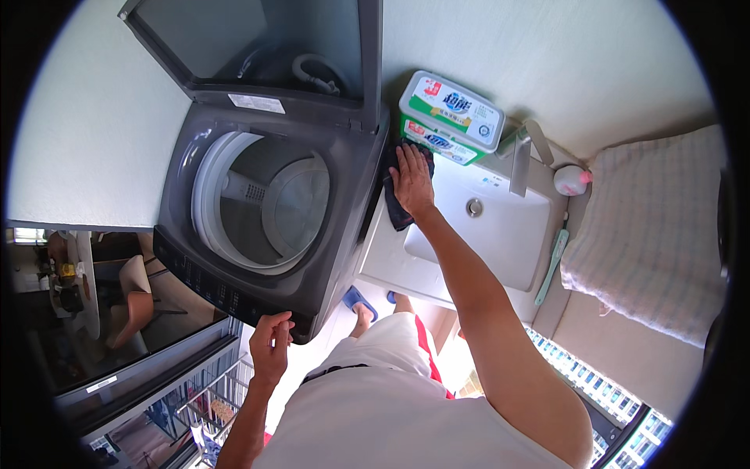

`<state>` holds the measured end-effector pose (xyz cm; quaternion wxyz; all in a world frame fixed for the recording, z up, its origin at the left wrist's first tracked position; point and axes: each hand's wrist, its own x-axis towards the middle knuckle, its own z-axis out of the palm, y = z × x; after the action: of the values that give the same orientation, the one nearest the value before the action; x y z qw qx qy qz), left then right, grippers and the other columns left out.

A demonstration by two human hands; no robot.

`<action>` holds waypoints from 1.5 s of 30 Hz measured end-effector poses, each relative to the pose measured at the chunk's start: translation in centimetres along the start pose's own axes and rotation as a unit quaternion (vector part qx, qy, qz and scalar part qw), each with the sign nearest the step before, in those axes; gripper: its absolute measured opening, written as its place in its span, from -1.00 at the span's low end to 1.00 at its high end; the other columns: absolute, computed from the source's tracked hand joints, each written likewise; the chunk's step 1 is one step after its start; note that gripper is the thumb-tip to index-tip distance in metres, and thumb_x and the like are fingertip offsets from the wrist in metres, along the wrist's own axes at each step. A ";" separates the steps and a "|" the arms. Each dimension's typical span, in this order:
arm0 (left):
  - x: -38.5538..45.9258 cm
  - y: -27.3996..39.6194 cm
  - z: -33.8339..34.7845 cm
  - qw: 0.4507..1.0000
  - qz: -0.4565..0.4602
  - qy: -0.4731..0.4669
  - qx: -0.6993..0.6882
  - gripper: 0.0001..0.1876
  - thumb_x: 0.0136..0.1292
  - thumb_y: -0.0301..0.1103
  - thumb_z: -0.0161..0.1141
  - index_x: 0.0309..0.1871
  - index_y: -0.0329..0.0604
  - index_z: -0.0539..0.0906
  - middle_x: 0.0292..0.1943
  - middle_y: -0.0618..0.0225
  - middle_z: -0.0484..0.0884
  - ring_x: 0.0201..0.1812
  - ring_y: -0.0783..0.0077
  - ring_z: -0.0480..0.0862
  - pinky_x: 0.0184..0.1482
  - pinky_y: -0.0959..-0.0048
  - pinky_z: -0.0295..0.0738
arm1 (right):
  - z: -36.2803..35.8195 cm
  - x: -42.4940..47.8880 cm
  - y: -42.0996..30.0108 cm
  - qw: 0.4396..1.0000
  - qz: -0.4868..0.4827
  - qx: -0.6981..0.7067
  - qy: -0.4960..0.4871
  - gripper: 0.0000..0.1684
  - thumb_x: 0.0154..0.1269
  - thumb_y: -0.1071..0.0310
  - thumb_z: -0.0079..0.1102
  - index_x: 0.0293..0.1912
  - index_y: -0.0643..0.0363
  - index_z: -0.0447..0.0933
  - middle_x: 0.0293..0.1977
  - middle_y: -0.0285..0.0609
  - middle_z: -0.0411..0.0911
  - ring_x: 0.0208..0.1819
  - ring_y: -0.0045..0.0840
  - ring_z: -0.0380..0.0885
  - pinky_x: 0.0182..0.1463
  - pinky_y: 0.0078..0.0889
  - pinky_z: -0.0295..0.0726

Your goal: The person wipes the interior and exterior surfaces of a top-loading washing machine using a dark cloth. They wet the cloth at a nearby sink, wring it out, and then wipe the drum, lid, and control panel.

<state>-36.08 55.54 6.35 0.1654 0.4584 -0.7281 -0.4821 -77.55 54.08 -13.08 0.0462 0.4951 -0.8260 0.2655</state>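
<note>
My right hand [415, 183] lies palm down on a dark cloth [398, 212], fingers stretched forward. The cloth is bunched along the left side of a white sink [480, 234], beside the washing machine. Whether the fingers grip it is hidden under the hand. By the front edge of the top-loading washing machine [328, 252] is my left hand [271, 346]. Its fingers are loosely curled beside the right end of the dark control panel [217, 293], with nothing seen in them. The machine's lid [281, 53] stands raised, and its drum [263, 205] shows no laundry.
Behind the cloth stands a green and white detergent box [451, 114]. A grey faucet [521, 158] rises over the basin. To the right are a white, pink-tipped container [571, 180], a mint-green long-handled brush [554, 264] and a striped cloth [650, 234]. Below left stands a metal rack [217, 398].
</note>
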 end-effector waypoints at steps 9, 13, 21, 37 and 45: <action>1.8 -1.0 -2.0 0.997 0.053 -0.057 -0.024 -0.83 0.44 -0.49 0.08 -0.01 -0.29 0.63 -0.29 0.27 0.60 -0.40 0.57 0.62 -0.40 0.63 0.53 | -1.7 -8.7 -5.6 0.995 -0.017 0.100 0.024 -0.43 0.23 0.36 0.21 0.22 0.35 0.44 0.28 0.09 0.36 0.39 -0.08 0.24 0.48 -0.10 0.16; 3.3 -0.8 -2.1 0.993 0.079 -0.084 -0.035 -0.82 0.44 -0.50 0.08 0.01 -0.30 0.63 -0.25 0.26 0.61 -0.39 0.58 0.61 -0.37 0.64 0.53 | -3.6 -14.7 -8.8 0.991 -0.055 0.116 -0.021 -0.46 0.17 0.41 0.26 0.16 0.34 0.49 0.23 0.06 0.41 0.37 -0.09 0.28 0.44 -0.10 0.23; 5.7 -0.1 -2.7 0.986 0.121 -0.117 -0.013 -0.82 0.46 -0.49 0.08 0.03 -0.28 0.63 -0.26 0.29 0.62 -0.42 0.62 0.58 -0.36 0.63 0.52 | -9.6 -22.3 -9.0 0.987 -0.075 0.102 -0.101 -0.52 0.24 0.39 0.21 0.16 0.28 0.52 0.22 -0.01 0.45 0.33 -0.19 0.35 0.36 -0.17 0.35; 6.1 3.6 0.6 0.989 0.086 -0.118 -0.019 -0.83 0.46 -0.51 0.06 0.01 -0.30 0.61 -0.20 0.29 0.62 -0.36 0.63 0.57 -0.32 0.63 0.49 | -1.4 -3.0 -0.9 0.991 0.072 -0.097 -0.063 -0.54 0.36 0.21 0.09 0.21 0.08 0.48 0.10 -0.16 0.40 0.24 -0.21 0.31 0.19 0.05 0.41; 5.9 3.3 3.1 0.984 0.080 -0.157 -0.028 -0.83 0.46 -0.49 0.07 0.01 -0.30 0.63 -0.26 0.30 0.63 -0.40 0.65 0.55 -0.35 0.64 0.47 | -5.1 -15.3 -8.8 0.998 0.001 -0.033 -0.051 -0.62 0.32 0.20 0.08 0.04 0.19 0.55 -0.08 -0.11 0.40 0.03 -0.29 0.35 0.04 -0.22 0.35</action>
<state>-42.97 52.80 6.48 0.0998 0.3124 -0.7656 -0.5535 -63.32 65.44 -10.40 0.0203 0.5052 -0.8362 0.2124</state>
